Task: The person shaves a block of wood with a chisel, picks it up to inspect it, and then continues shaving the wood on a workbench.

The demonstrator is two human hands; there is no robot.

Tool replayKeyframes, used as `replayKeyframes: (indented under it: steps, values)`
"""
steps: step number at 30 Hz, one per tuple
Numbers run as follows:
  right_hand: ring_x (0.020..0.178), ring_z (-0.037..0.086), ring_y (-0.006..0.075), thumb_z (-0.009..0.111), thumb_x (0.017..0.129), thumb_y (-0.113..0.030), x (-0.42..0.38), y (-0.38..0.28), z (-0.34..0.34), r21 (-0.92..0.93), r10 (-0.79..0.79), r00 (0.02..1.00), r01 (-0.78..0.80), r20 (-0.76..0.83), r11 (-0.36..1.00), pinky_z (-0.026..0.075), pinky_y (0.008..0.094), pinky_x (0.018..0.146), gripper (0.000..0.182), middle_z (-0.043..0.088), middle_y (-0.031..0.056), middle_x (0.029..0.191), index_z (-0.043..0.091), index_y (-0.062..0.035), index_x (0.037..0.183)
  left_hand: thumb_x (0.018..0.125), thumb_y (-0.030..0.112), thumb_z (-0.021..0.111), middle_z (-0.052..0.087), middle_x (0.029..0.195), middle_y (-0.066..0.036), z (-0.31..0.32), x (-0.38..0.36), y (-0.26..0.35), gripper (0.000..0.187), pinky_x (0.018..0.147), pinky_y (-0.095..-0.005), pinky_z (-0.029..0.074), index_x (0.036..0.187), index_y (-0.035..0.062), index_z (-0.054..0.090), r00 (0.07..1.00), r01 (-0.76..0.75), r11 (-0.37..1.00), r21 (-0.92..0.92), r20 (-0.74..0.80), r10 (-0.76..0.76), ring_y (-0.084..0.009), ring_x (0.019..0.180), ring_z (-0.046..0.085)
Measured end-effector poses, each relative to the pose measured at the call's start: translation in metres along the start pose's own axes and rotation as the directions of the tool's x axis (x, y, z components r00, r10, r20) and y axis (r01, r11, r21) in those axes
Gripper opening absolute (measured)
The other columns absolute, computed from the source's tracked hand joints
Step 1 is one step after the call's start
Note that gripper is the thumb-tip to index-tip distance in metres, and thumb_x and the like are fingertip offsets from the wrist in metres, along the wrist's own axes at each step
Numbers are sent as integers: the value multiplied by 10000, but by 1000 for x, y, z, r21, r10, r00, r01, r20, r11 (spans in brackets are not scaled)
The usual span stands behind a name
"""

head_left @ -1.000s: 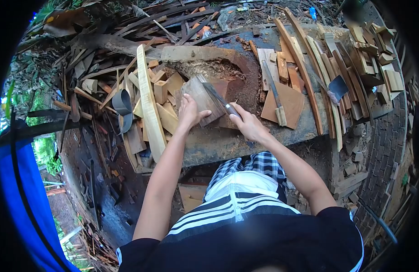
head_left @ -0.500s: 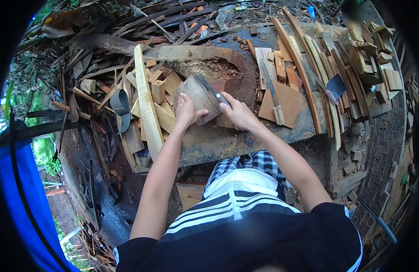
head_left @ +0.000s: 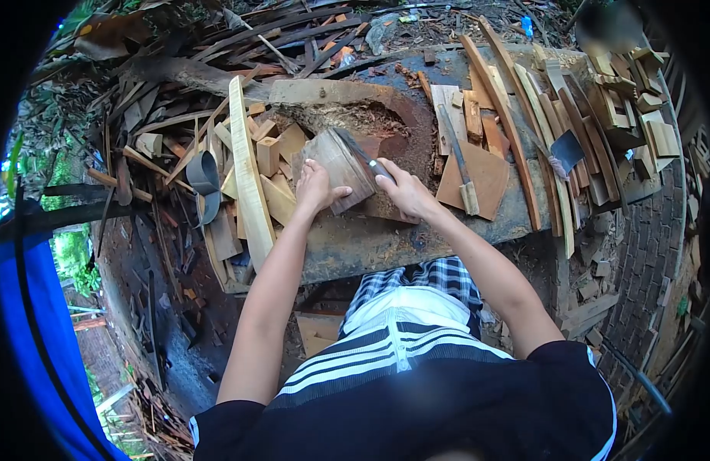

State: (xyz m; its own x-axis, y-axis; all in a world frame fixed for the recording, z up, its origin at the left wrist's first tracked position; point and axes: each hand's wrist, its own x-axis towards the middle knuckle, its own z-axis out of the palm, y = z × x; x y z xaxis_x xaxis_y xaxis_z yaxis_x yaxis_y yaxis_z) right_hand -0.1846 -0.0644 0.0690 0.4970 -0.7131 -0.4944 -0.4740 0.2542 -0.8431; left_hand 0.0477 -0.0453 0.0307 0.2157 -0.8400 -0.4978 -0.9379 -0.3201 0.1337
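A squarish wooden block (head_left: 333,167) with a weathered grey-brown face stands tilted on the workbench. My left hand (head_left: 316,188) grips it along its left side, the thumb stretched across its lower face. In my right hand (head_left: 407,194), fingers are wrapped round the handle of a knife (head_left: 359,151). Its dark blade lies along the block's upper right edge, overlapping it in this view. Just behind the block sits a large hollowed log (head_left: 332,91) with crumbly, reddish-brown wood inside.
A long pale curved plank (head_left: 249,165) and small offcuts (head_left: 268,155) lie left. To the right are another long-bladed tool (head_left: 458,157) on a flat brown board (head_left: 489,184), curved wooden strips (head_left: 505,127) and a dark flat blade (head_left: 568,148). The workbench edge (head_left: 332,257) runs before me.
My right hand and the knife have shifted slightly right and down along the block's edge. My left hand keeps its hold on the block.
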Motion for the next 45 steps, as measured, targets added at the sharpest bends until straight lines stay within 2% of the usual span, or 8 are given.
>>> replayKeyframes:
  steps: [7, 14, 21, 24, 26, 28, 29, 45]
  values:
    - [917, 646, 422, 444, 977, -374, -85, 49, 1, -157, -72, 997, 73, 11, 985, 466, 480, 850, 559, 662, 238, 922, 337, -145, 1475, 660, 531, 840, 365, 1443, -355, -8, 0, 7, 1252, 1091, -433, 376, 1427, -198, 170, 996, 64, 996, 63, 50, -68, -384, 1343, 426]
    - [941, 646, 412, 421, 981, -393, -85, 26, -3, -137, 122, 989, -110, 78, 984, 470, 474, 861, 561, 663, 240, 981, 353, -144, 1479, 634, 567, 839, 416, 1404, -355, -6, 4, 8, 1270, 1071, -427, 396, 1419, -198, 198, 997, 55, 994, 98, 50, -60, -378, 1315, 460]
    - [985, 646, 427, 420, 980, -396, -82, 54, 12, -121, -23, 1000, 20, -21, 992, 467, 489, 860, 553, 661, 273, 1006, 355, -145, 1468, 626, 582, 835, 526, 1249, -384, 0, 4, 1, 1207, 974, -410, 485, 1316, -245, 289, 996, -26, 988, 152, -81, 39, -404, 1185, 568]
    - [967, 642, 444, 425, 979, -393, -53, 24, 12, -77, 79, 997, -80, -20, 994, 462, 504, 859, 554, 658, 287, 982, 344, -149, 1469, 618, 584, 839, 535, 1240, -379, -5, 3, 3, 1213, 956, -404, 497, 1310, -248, 293, 999, -10, 992, 128, -41, 16, -409, 1166, 579]
    - [838, 676, 345, 423, 993, -406, -47, 38, 18, -146, 30, 997, -39, -65, 989, 488, 447, 811, 545, 663, 175, 836, 345, -174, 1480, 605, 594, 841, 524, 1266, -369, -5, 3, 2, 1248, 975, -409, 483, 1342, -240, 275, 999, 10, 991, 134, -35, -5, -394, 1183, 571]
    - [873, 669, 373, 430, 992, -392, -72, 44, 18, -179, 11, 999, -18, -41, 984, 481, 455, 821, 546, 666, 202, 878, 339, -169, 1482, 592, 603, 842, 514, 1292, -360, -4, 7, 4, 1284, 994, -413, 469, 1374, -231, 257, 1000, 15, 992, 125, -19, -13, -379, 1200, 562]
    - [920, 640, 473, 443, 972, -384, -86, 47, 19, -183, -24, 998, 12, -63, 983, 471, 537, 823, 552, 662, 301, 946, 341, -155, 1464, 590, 606, 842, 516, 1289, -359, -5, 8, 5, 1289, 993, -413, 470, 1372, -233, 255, 1000, 14, 991, 136, -11, -13, -378, 1200, 562]
    - [918, 644, 471, 440, 980, -362, -50, 11, 17, -203, -9, 997, -7, -74, 979, 488, 520, 822, 537, 671, 286, 934, 348, -141, 1461, 598, 562, 861, 447, 1351, -386, -7, 5, 7, 1286, 1035, -430, 438, 1384, -233, 224, 999, 33, 997, 69, 19, -35, -401, 1256, 514]
